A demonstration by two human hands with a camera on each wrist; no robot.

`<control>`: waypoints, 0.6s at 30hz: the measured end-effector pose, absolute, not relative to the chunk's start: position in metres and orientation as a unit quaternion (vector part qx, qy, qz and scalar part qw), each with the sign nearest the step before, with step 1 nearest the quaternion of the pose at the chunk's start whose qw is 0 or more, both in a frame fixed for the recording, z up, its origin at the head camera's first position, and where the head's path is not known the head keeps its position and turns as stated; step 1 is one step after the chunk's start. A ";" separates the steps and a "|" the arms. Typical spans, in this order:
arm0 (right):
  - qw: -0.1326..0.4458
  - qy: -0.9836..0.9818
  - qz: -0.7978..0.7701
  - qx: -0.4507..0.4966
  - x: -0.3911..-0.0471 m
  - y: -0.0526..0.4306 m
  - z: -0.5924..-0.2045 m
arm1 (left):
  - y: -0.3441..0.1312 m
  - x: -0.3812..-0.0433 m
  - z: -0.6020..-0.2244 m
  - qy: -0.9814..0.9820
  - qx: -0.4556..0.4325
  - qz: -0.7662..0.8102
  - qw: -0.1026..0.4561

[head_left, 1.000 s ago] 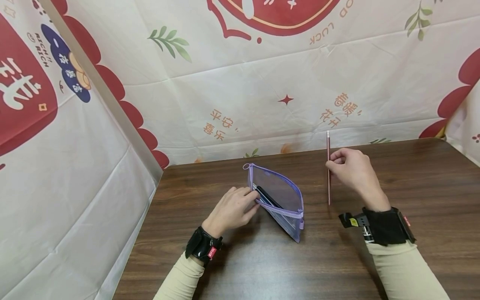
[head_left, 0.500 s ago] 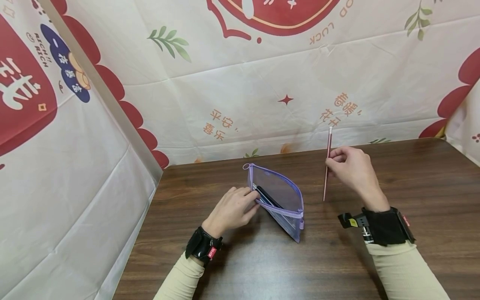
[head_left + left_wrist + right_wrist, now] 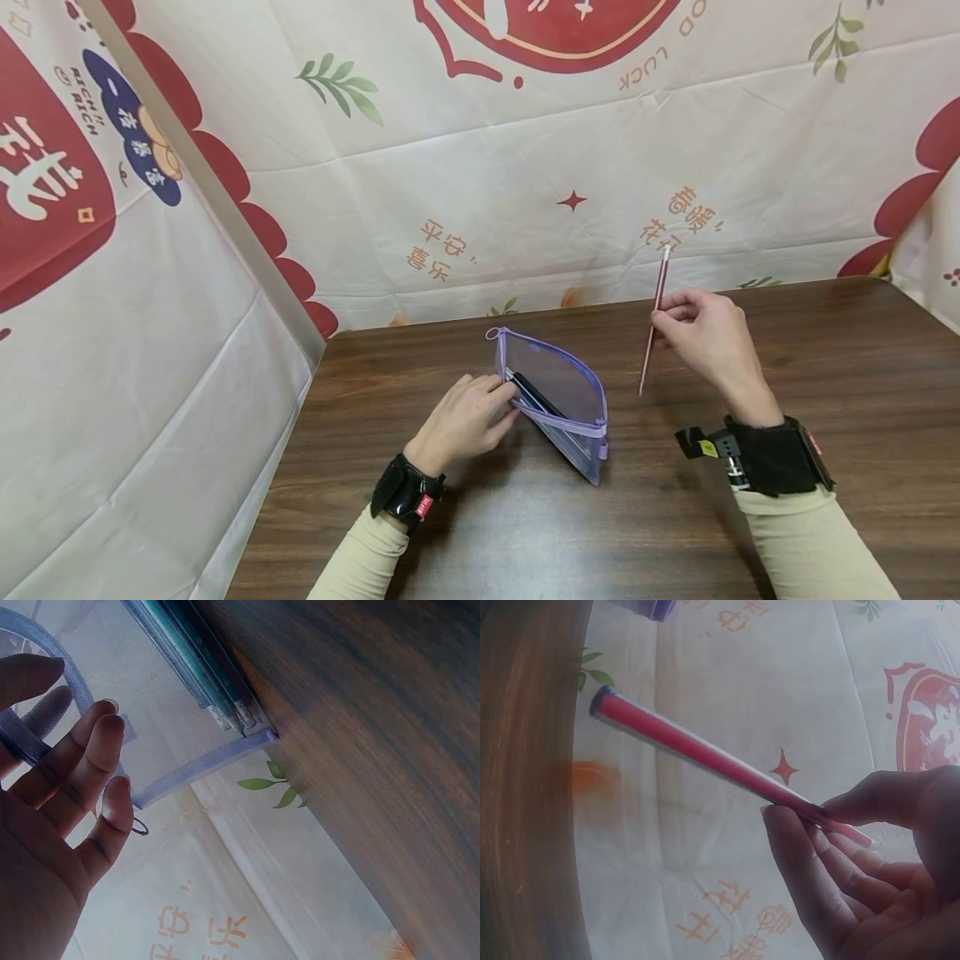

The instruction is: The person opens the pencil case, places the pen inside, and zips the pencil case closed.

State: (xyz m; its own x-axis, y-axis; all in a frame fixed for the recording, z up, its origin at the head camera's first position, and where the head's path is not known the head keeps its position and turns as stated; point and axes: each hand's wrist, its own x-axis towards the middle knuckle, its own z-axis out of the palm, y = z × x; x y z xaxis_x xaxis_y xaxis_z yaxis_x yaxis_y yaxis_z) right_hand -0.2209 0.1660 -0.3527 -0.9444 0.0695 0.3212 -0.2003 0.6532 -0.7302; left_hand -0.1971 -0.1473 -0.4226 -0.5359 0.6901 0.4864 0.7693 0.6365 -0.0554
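Note:
My right hand pinches a slim red pencil between thumb and fingers, above the table and right of the pencil case. A white tip tops the tilted pencil; in the right wrist view its flat, dark-rimmed lower end points away from the hand. The mesh pencil case with purple zip trim stands unzipped on the table, its mouth spread. My left hand holds the case's left rim with its fingertips. Several pencils or pens lie inside; the left wrist view shows dark green pencils through the mesh.
The brown wooden table ends at a white printed cloth hanging behind it. Another cloth panel stands along the left side. Black straps with cameras sit on both wrists.
The pencil has tilted in my right hand: its white top moved up and right, its lower end up and left. My left hand and the pencil case have stayed put.

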 end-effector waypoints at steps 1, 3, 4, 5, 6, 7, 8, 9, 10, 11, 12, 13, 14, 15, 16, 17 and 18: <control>0.164 -0.892 0.420 0.037 -0.221 0.166 -0.352 | -0.147 -0.197 -0.423 -0.873 -0.418 -0.083 0.239; 0.166 -0.885 0.433 0.037 -0.220 0.165 -0.352 | -0.147 -0.197 -0.423 -0.874 -0.417 -0.081 0.237; 0.168 -0.882 0.439 0.037 -0.220 0.164 -0.352 | -0.147 -0.197 -0.423 -0.875 -0.416 -0.080 0.235; 0.170 -0.879 0.444 0.037 -0.220 0.164 -0.352 | -0.147 -0.197 -0.423 -0.876 -0.415 -0.079 0.234; 0.172 -0.877 0.448 0.036 -0.220 0.164 -0.352 | -0.147 -0.197 -0.423 -0.876 -0.415 -0.078 0.233; 0.173 -0.875 0.451 0.036 -0.220 0.164 -0.352 | -0.147 -0.197 -0.423 -0.877 -0.414 -0.078 0.231; 0.175 -0.873 0.455 0.036 -0.220 0.163 -0.351 | -0.147 -0.197 -0.423 -0.877 -0.414 -0.078 0.230; 0.176 -0.871 0.456 0.037 -0.220 0.163 -0.351 | -0.147 -0.197 -0.423 -0.877 -0.414 -0.078 0.230; 0.177 -0.870 0.458 0.037 -0.219 0.163 -0.351 | -0.147 -0.196 -0.422 -0.878 -0.414 -0.079 0.229; 0.177 -0.869 0.460 0.038 -0.219 0.162 -0.350 | -0.147 -0.196 -0.422 -0.878 -0.413 -0.079 0.228; 0.178 -0.868 0.461 0.039 -0.218 0.162 -0.350 | -0.147 -0.196 -0.422 -0.878 -0.413 -0.079 0.228; 0.178 -0.867 0.463 0.040 -0.217 0.161 -0.349 | -0.147 -0.196 -0.422 -0.878 -0.413 -0.079 0.229; 0.179 -0.866 0.465 0.042 -0.217 0.161 -0.349 | -0.147 -0.196 -0.423 -0.878 -0.413 -0.079 0.229; 0.179 -0.865 0.466 0.043 -0.216 0.160 -0.348 | -0.147 -0.197 -0.423 -0.877 -0.414 -0.079 0.230; 0.179 -0.864 0.468 0.044 -0.216 0.159 -0.348 | -0.147 -0.197 -0.423 -0.877 -0.414 -0.080 0.231; 0.179 -0.863 0.470 0.045 -0.215 0.158 -0.348 | -0.147 -0.197 -0.423 -0.876 -0.415 -0.081 0.233; 0.179 -0.862 0.472 0.045 -0.215 0.158 -0.347 | -0.147 -0.197 -0.423 -0.875 -0.416 -0.081 0.233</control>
State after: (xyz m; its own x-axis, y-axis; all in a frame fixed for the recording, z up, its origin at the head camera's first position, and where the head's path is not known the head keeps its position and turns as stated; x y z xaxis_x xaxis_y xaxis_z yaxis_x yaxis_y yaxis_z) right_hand -0.2149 0.1578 -0.3473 -0.9316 0.0911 0.3520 -0.2476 0.5500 -0.7976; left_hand -0.1968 -0.1470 -0.4232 -0.5453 0.6900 0.4760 0.7660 0.6408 -0.0514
